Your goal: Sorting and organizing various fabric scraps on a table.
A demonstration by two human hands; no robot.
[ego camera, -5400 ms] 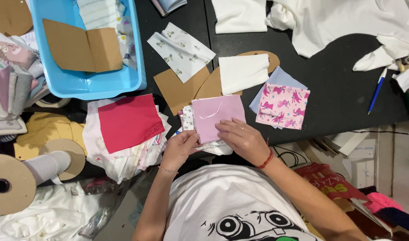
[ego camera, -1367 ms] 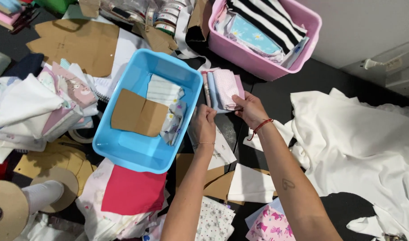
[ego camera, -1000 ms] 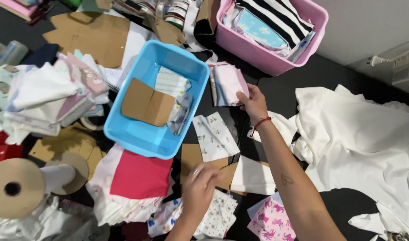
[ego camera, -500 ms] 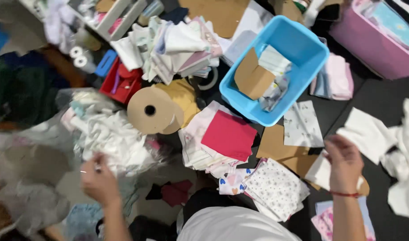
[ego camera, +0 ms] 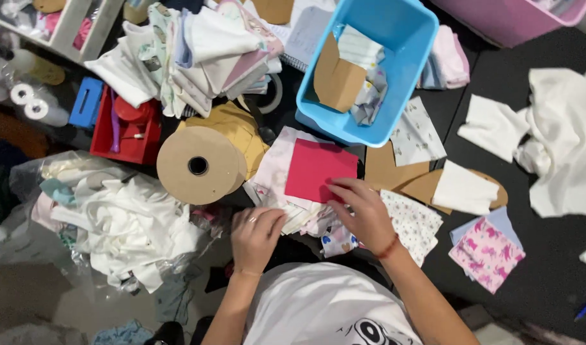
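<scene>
Head view: right hand (ego camera: 363,214) flat on red fabric square (ego camera: 319,169).

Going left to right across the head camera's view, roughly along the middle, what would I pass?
Red plastic box → brown paper roll → red fabric square under the right hand → white folded cloth → pink patterned fabric piece.

We note a red fabric square (ego camera: 318,170) lying flat on top of a loose stack of pale printed fabric pieces (ego camera: 286,204) at the table's near edge, just below a blue bin. Its lower right corner sits under fingertips. The stack beneath is fanned and uneven, with pink, white and heart-print edges showing along its lower side.
</scene>
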